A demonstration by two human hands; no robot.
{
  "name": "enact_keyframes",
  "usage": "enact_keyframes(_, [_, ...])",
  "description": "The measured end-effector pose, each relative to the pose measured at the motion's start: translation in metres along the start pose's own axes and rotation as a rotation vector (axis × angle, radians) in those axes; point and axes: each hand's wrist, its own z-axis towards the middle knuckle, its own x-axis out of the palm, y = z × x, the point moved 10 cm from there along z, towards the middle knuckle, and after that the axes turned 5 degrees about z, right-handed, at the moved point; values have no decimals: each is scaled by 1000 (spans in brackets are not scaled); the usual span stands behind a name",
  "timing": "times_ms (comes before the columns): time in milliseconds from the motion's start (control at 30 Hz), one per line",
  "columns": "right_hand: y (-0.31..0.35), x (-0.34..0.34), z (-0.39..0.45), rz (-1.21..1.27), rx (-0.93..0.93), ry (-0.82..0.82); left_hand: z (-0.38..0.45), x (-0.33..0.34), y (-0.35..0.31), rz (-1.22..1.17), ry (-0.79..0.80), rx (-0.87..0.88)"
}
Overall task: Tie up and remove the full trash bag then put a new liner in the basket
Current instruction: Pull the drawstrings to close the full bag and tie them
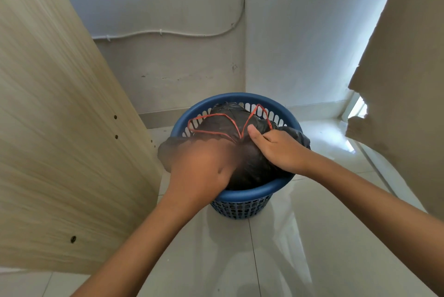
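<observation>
A blue plastic basket (249, 192) with slotted walls stands on the tiled floor in a wall corner. A full black trash bag (223, 120) bulges above its rim, with red drawstring loops (209, 131) lying across its top. My right hand (278, 149) presses on the bag's right side, thumb by the point where the red loops meet, fingers curled into the plastic. My left hand (201, 167) is blurred with motion on the bag's near left side and seems to grip its black edge. No new liner is in view.
A light wood panel (60, 128) leans close on the left of the basket. A beige curtain (403, 80) hangs at the right beside a window. White walls with a cable (168, 33) meet behind the basket. Glossy floor tiles (276, 248) stretch toward me.
</observation>
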Motion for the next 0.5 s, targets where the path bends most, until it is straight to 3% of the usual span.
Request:
enact_keyframes(67, [6, -4, -11, -47, -130, 9, 4, 16, 16, 2, 87, -92])
enact_keyframes(167, [9, 8, -26, -423, -314, 87, 9, 30, 19, 2, 151, -124])
enact_keyframes(267, [5, 14, -18, -631, -268, 71, 14, 40, 3, 87, 224, -81])
enact_keyframes(400, [6, 7, 3, -485, -58, 73, 25, 31, 8, 10, 305, -144])
enact_keyframes(500, [29, -15, 15, -335, -10, 76, 39, 3, 16, -71, 303, -207])
